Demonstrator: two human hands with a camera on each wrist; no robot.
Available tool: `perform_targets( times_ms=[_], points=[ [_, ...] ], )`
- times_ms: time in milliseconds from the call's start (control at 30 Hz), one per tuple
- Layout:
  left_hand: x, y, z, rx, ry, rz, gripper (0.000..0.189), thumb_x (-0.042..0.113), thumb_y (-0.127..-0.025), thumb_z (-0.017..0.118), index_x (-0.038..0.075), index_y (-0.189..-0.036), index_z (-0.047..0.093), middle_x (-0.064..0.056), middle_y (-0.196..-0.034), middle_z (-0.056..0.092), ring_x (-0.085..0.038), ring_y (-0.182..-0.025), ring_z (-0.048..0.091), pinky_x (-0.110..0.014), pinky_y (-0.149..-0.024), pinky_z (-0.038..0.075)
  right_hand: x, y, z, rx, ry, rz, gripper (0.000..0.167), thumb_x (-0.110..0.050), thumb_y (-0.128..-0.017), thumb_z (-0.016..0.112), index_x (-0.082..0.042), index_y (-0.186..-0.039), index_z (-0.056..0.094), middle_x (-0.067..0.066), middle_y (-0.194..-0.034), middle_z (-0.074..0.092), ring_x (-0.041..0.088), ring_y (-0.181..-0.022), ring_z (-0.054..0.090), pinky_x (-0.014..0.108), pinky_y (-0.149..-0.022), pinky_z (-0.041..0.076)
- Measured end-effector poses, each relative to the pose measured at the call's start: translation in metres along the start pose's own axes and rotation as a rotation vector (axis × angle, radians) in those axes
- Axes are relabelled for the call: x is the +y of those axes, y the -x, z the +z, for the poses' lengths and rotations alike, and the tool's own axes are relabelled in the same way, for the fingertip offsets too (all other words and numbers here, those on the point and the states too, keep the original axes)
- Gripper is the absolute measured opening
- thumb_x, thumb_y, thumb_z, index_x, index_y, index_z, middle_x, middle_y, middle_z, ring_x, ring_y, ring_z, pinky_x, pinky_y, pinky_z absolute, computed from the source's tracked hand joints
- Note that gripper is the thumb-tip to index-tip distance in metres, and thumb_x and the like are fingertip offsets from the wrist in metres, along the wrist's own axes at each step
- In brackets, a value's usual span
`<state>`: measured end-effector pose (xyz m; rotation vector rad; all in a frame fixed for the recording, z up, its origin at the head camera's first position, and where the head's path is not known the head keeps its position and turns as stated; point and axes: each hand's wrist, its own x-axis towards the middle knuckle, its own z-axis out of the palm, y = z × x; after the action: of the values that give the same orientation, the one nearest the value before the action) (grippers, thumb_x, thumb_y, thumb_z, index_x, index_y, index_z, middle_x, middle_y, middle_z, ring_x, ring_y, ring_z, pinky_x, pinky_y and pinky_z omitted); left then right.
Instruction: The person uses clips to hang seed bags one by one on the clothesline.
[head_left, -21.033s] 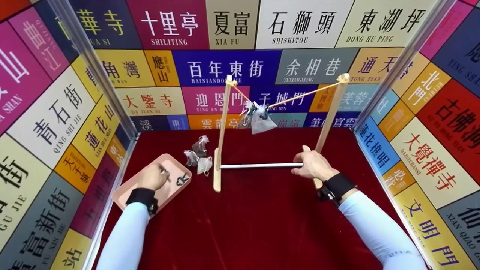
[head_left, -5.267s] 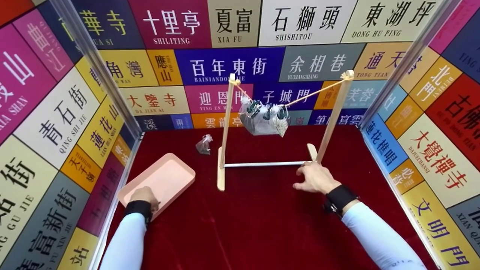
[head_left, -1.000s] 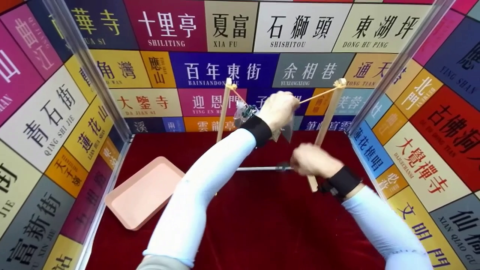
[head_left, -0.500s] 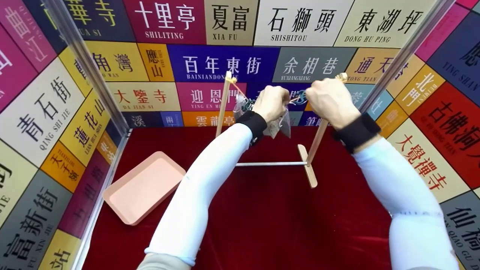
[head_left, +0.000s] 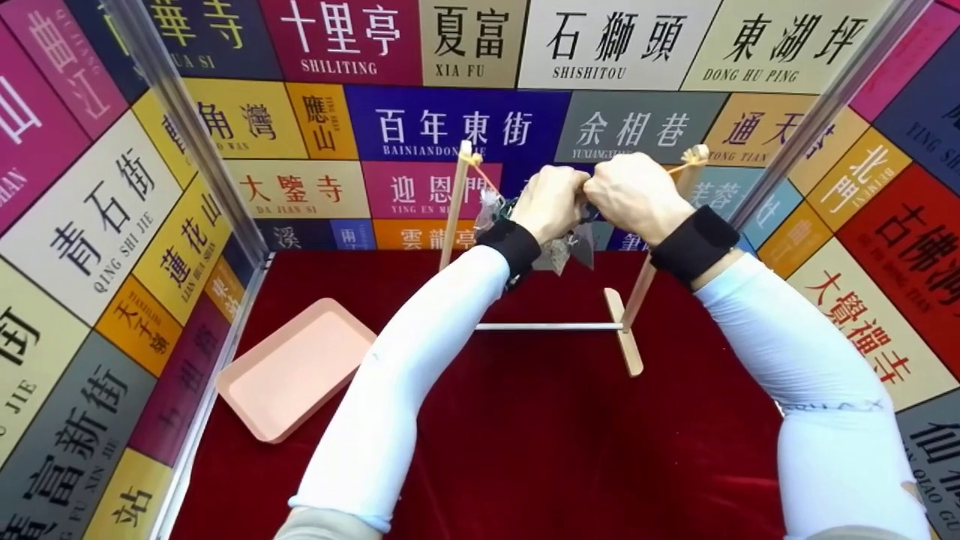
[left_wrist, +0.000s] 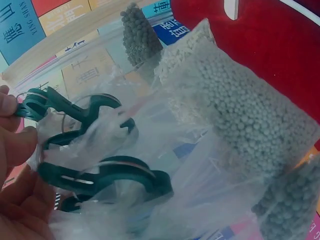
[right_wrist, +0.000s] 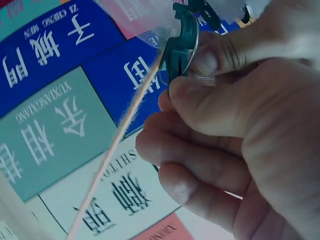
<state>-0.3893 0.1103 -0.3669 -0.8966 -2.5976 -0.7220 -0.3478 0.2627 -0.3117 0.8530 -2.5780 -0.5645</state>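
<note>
My left hand (head_left: 551,201) is at the sagging string (right_wrist: 117,134), pinching the gathered white top of a small mesh pouch. Right beside it, my right hand (head_left: 637,193) squeezes the end of a green clothespin (right_wrist: 181,47) between thumb and fingers; this clip sits at the string. Other green clothespins (left_wrist: 117,175) hold mesh pouches on the string. Grey beads fill one large pouch (left_wrist: 245,105), and pale grains another pouch (left_wrist: 185,52). In the head view my hands hide most of the clips and the middle of the string.
The string runs between two wooden posts, the left post (head_left: 454,206) and the right post (head_left: 637,292). A silver rod (head_left: 551,326) joins them low down. At left, a pink tray (head_left: 296,371) lies on the red cloth (head_left: 555,442). Printed panels surround the space.
The tray's clips and the cloth's pouches have gone, with more pouches now on the string. My left hand rose to the string; my right hand lifted from the stand's base with a clothespin.
</note>
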Motion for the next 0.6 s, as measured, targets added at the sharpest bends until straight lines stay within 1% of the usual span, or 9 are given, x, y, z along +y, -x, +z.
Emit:
perform_targets(
  times_ms=[67,200,267,367,467,533,600],
  points=[
    [0.0,0.0,-0.002,0.006,-0.009,-0.007,0.013,0.012,-0.103,0.068,0.012,-0.102,0.081,-0.005,-0.109,0.086,-0.028,-0.109,0.082,-0.048,-0.096,0.064,-0.002,0.0,0.0,0.011,0.01,0.002,0.017,0.005,-0.09,0.067,0.003,-0.073,0.072,0.023,-0.072,0.073,0.046,-0.067,0.071,0.061,-0.06,0.063],
    [-0.002,0.003,-0.002,0.007,-0.01,-0.015,0.015,0.015,-0.106,0.067,0.013,-0.103,0.082,-0.004,-0.109,0.086,-0.028,-0.109,0.081,-0.047,-0.096,0.064,-0.003,0.005,0.006,0.032,-0.006,0.011,0.014,-0.004,-0.081,0.074,0.001,-0.07,0.067,0.019,-0.074,0.072,0.044,-0.063,0.07,0.06,-0.056,0.061],
    [-0.003,0.005,-0.001,0.007,-0.003,-0.011,0.015,0.013,-0.106,0.067,0.013,-0.102,0.082,-0.004,-0.107,0.085,-0.027,-0.106,0.081,-0.047,-0.095,0.064,-0.002,0.01,0.011,0.048,-0.026,0.026,0.019,-0.013,-0.078,0.08,0.001,-0.074,0.067,0.018,-0.077,0.073,0.043,-0.063,0.07,0.059,-0.055,0.06],
    [-0.004,0.011,-0.003,0.005,-0.004,0.019,0.015,0.008,-0.103,0.068,0.012,-0.102,0.082,-0.006,-0.105,0.084,-0.027,-0.105,0.08,-0.046,-0.094,0.064,-0.004,0.02,0.018,0.072,-0.063,0.066,0.036,-0.026,-0.081,0.091,0.004,-0.086,0.071,0.02,-0.084,0.074,0.045,-0.067,0.072,0.059,-0.056,0.061],
    [-0.002,0.023,-0.007,0.022,-0.015,0.065,0.015,0.008,-0.102,0.069,0.012,-0.108,0.083,-0.007,-0.111,0.083,-0.028,-0.106,0.08,-0.043,-0.095,0.065,-0.011,0.035,0.027,0.105,-0.094,0.133,0.049,-0.035,-0.084,0.095,0.006,-0.099,0.072,0.022,-0.089,0.074,0.043,-0.069,0.072,0.058,-0.058,0.062],
    [-0.001,0.036,-0.009,0.051,-0.003,0.108,0.017,0.011,-0.103,0.071,0.011,-0.115,0.083,-0.008,-0.118,0.082,-0.028,-0.111,0.079,-0.04,-0.1,0.065,-0.017,0.047,0.035,0.151,-0.112,0.181,0.047,-0.034,-0.086,0.093,0.005,-0.102,0.071,0.022,-0.089,0.073,0.042,-0.066,0.07,0.057,-0.056,0.061],
    [-0.003,0.053,-0.011,0.107,0.028,0.17,0.017,0.014,-0.105,0.071,0.009,-0.118,0.082,-0.009,-0.122,0.081,-0.028,-0.114,0.078,-0.039,-0.104,0.064,-0.023,0.061,0.045,0.203,-0.139,0.225,0.042,-0.029,-0.089,0.09,0.005,-0.104,0.07,0.022,-0.088,0.073,0.042,-0.064,0.069,0.057,-0.054,0.061]
  ],
)
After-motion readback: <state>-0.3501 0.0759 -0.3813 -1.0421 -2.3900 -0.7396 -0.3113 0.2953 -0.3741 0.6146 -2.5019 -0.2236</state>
